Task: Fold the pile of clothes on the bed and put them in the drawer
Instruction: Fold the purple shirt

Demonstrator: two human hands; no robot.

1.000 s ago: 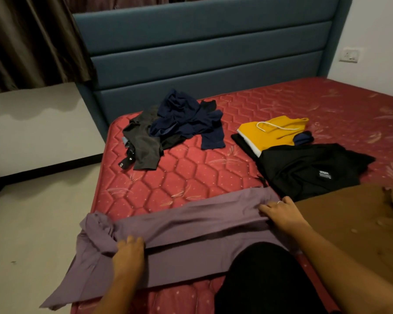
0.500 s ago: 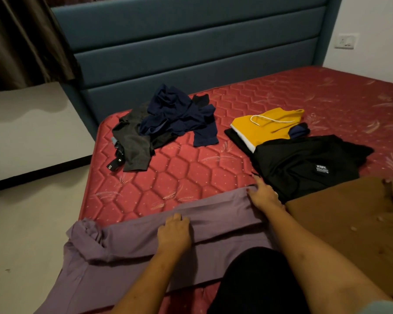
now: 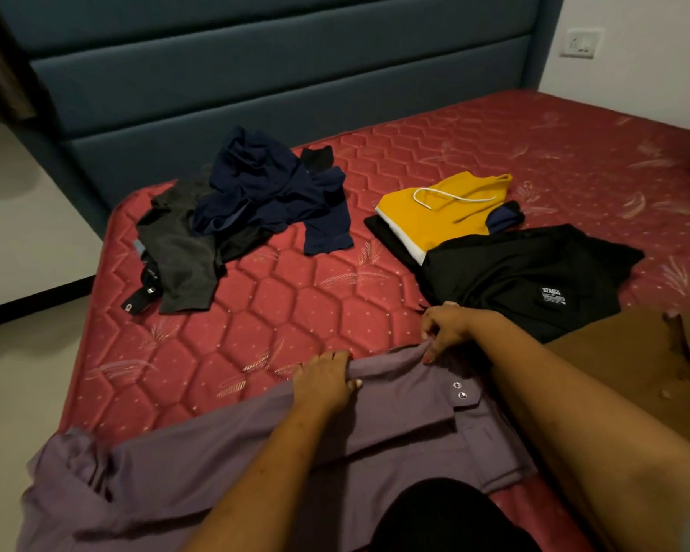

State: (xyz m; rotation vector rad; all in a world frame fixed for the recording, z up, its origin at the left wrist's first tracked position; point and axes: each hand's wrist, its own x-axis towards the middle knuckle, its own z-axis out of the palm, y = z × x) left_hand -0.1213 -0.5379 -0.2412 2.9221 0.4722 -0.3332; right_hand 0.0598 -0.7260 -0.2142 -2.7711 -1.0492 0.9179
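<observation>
**Both grips close on the waistband end**

The purple trousers [image 3: 224, 464] lie across the bed's [image 3: 295, 296] near edge. The left grip [image 3: 323, 382] has slid right along them and curls over their far edge. The right grip [image 3: 445, 326], flat a moment ago, now pinches the waistband. A fresh fold looks imminent. The navy-and-grey pile [image 3: 255, 193] waits beyond.

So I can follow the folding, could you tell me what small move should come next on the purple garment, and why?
Probably fold the far edge toward the body: the left hand and right hand both grip the purple garment along that edge, and it lies spread across the mattress.
</observation>
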